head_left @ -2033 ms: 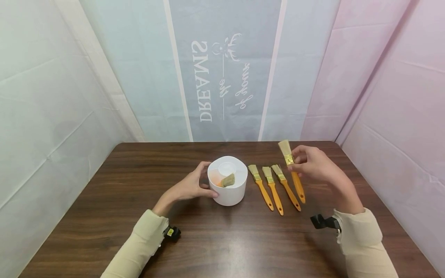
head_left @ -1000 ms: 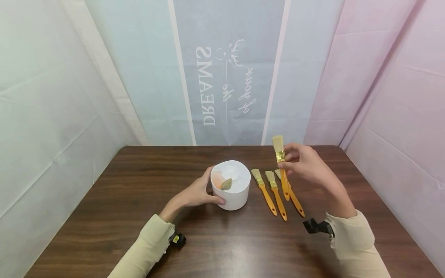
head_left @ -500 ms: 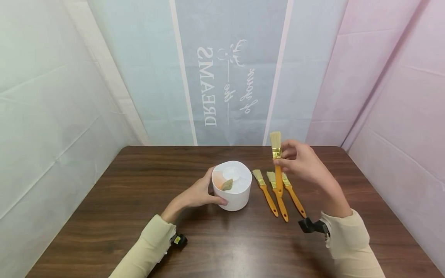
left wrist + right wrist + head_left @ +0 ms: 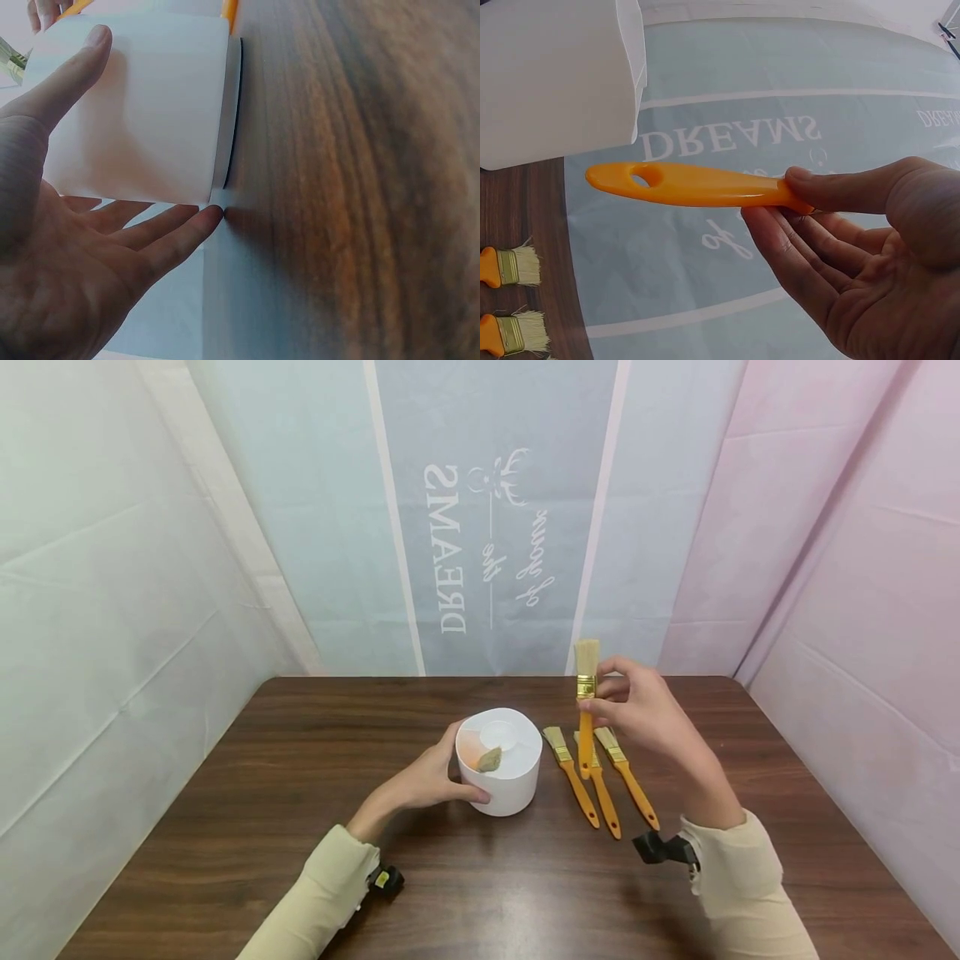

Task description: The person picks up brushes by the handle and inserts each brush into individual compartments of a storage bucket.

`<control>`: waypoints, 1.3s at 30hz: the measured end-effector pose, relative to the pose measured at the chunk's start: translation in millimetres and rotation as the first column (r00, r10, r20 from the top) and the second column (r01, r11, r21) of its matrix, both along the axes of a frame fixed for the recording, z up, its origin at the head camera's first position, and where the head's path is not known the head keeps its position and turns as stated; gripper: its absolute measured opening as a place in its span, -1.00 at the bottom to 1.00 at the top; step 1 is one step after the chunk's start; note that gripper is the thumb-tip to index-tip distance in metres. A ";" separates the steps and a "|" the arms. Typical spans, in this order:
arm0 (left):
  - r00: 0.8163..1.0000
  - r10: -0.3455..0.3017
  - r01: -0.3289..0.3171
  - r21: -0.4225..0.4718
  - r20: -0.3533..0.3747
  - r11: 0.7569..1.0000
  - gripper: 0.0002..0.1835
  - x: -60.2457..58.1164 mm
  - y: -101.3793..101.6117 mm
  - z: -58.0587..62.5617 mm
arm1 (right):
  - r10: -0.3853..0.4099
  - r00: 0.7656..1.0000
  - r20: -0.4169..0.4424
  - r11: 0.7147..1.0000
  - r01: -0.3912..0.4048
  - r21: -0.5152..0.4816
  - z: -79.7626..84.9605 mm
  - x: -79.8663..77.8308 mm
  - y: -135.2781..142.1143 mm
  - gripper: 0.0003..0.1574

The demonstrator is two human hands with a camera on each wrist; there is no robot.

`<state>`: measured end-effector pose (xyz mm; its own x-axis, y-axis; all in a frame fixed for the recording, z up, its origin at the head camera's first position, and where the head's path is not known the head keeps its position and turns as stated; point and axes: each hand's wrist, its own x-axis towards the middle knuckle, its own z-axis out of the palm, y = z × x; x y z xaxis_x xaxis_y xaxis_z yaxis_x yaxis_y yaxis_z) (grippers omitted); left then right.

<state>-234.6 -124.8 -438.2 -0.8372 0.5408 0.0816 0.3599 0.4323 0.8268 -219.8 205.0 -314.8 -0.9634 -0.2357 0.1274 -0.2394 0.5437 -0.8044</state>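
Observation:
In the head view my right hand (image 4: 637, 702) pinches a paintbrush (image 4: 587, 727) near its gold ferrule, bristles up and handle hanging down. The right wrist view shows its orange handle (image 4: 697, 185) between thumb and fingers, the hole at the free end. My left hand (image 4: 427, 777) grips the side of a white round pot (image 4: 510, 789), thumb in front and fingers behind. Inside the pot leans another paintbrush (image 4: 490, 760), its bristles showing over the rim. In the left wrist view the left hand (image 4: 90, 247) spreads around the pot wall (image 4: 150, 105), which stands on the table.
Three more paintbrushes lie side by side right of the pot: a left one (image 4: 577, 789), a middle one (image 4: 606, 802) partly behind the held brush, and a right one (image 4: 633, 785). Fabric with printed lettering (image 4: 446, 552) hangs behind the dark wooden table (image 4: 480, 885).
My right hand has carried its paintbrush leftward over the lying brushes toward the pot, and the brush has turned more upright. My left hand stays on the pot.

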 end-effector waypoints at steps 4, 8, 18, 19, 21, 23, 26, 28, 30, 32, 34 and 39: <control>1.000 -0.001 0.001 0.004 -0.010 1.000 0.29 0.3 0.5 -0.9 | -0.008 1.000 0.003 1.000 0.008 -0.009 -0.5 1.1 -1.4 -0.34; 1.000 -0.004 0.005 0.015 -0.014 1.000 0.28 0.5 0.6 -1.0 | -0.008 1.000 0.005 1.000 0.008 -0.021 -0.3 1.0 -3.2 -0.33; 1.000 0.008 -0.007 0.006 -0.020 1.000 0.33 -1.1 0.8 -5.2 | -0.001 1.000 -0.002 0.998 0.001 -0.056 -0.2 2.1 -6.2 -0.38; 1.000 0.008 -0.008 0.006 -0.021 1.000 0.33 -1.0 1.0 -5.5 | -0.002 1.000 -0.003 0.998 0.001 -0.062 -0.4 2.2 -6.5 -0.40; 1.000 0.009 -0.009 0.010 -0.020 1.000 0.32 -0.6 1.7 -5.3 | -0.004 1.000 0.000 0.997 0.004 -0.077 -0.8 2.3 -6.9 -0.42; 1.000 0.009 -0.009 0.012 -0.022 1.000 0.31 -0.2 2.3 -4.5 | -0.011 1.000 0.005 0.996 0.011 -0.088 -1.1 2.1 -6.6 -0.44; 1.000 0.009 -0.008 0.014 -0.026 1.000 0.30 0.3 2.9 -3.1 | -0.012 1.000 0.007 0.994 0.012 -0.106 -1.8 2.1 -6.6 -0.45; 1.000 0.008 -0.008 0.012 -0.029 1.000 0.30 0.4 3.0 -2.8 | -0.012 1.000 0.008 0.994 0.013 -0.111 -2.0 2.1 -6.4 -0.45; 0.999 0.008 -0.007 0.011 -0.031 1.000 0.30 0.3 3.1 -2.9 | -0.012 1.000 0.008 0.993 0.012 -0.117 -2.2 2.1 -6.5 -0.46; 0.999 0.014 -0.014 -0.001 -0.030 1.000 0.32 0.2 3.2 -3.1 | -0.012 1.000 0.010 0.992 0.014 -0.125 -2.2 2.2 -6.7 -0.46; 0.999 0.021 -0.021 -0.010 -0.031 1.000 0.36 -0.1 3.4 -3.3 | -0.016 1.000 0.007 0.991 0.016 -0.135 -2.1 2.1 -7.0 -0.47; 0.999 0.028 -0.029 -0.021 -0.029 0.999 0.41 0.1 3.6 -3.0 | -0.023 1.000 -0.003 0.987 0.022 -0.158 -2.0 2.0 -8.2 -0.50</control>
<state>-234.5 -121.2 -441.2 -0.8498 0.5185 0.0942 0.3705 0.4607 0.8065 -217.8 196.8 -316.8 -0.9676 -0.1902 0.1660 -0.2325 0.4150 -0.8796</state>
